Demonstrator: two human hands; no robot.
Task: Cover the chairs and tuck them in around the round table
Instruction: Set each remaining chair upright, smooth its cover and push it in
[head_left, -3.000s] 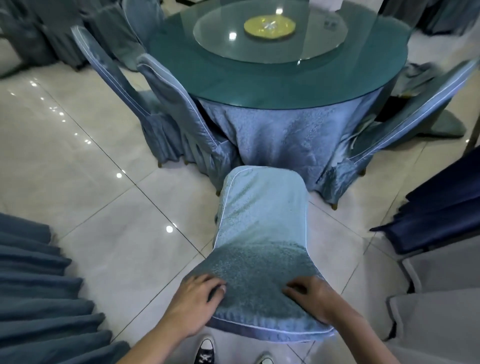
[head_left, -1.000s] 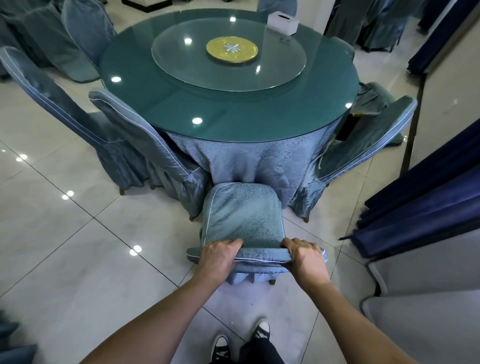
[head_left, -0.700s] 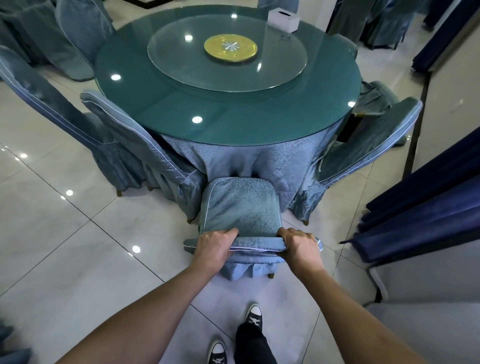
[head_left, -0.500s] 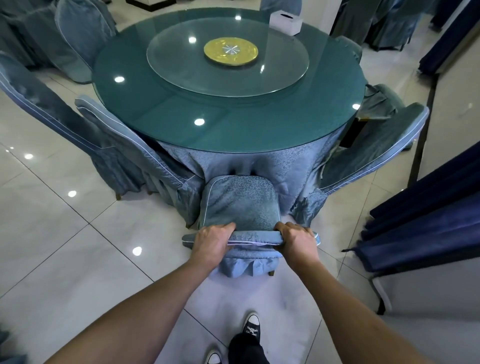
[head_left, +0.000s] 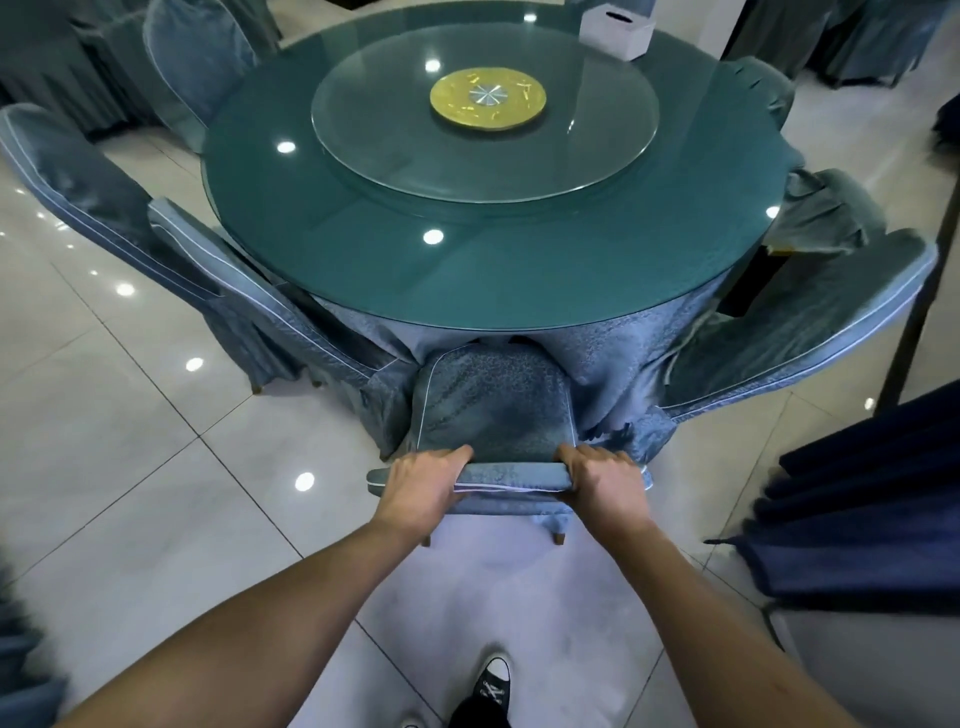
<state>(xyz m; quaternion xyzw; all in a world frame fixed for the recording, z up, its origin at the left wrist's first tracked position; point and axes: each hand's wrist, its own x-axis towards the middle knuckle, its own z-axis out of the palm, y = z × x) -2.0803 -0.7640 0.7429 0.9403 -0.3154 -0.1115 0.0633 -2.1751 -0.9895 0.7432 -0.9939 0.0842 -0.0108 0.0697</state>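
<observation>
Glossy pale floor tiles ring a round green glass tabletop with its glass turntable in a banquet room. A person's left hand and right hand grip the top edge of a blue fabric-covered chair, fingers curled over the backrest. Compared with a second ago, the seat has slid under the blue table skirt, between two covered neighbouring chairs. This chair looks nearly tucked in.

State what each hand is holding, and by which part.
Both hold the covered chair by the top edge of its backrest: left hand near the left corner, right hand near the right.
</observation>
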